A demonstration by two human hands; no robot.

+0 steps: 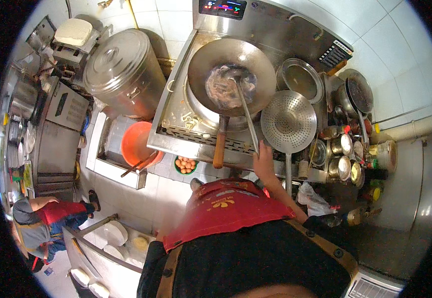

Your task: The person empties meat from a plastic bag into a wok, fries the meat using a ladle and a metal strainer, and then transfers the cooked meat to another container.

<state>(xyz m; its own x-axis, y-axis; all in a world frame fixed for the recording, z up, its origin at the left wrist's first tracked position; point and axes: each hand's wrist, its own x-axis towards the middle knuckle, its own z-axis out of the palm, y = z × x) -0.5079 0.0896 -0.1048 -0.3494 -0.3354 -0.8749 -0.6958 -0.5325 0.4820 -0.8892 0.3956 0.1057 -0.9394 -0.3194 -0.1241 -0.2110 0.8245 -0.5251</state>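
My right hand (264, 162) is closed on the handle of a metal wok ladle (246, 108), whose bowl end lies in the food in a steel wok (258, 63). Thin strips of food in bubbling liquid (221, 89) fill the bottom of the wok. The wok sits on the burner, its wooden handle (220, 143) pointing towards me. My left hand is out of view. A perforated steel strainer (289, 121) rests to the right of the wok, close to my right hand.
Left of the stove stand a large lidded steel pot (126, 70) and an orange bucket (137, 143). A green basket of eggs (185, 165) is below the stove edge. Seasoning jars (338, 167) crowd the right. Another person (48, 219) is at the far left, near a table (100, 253).
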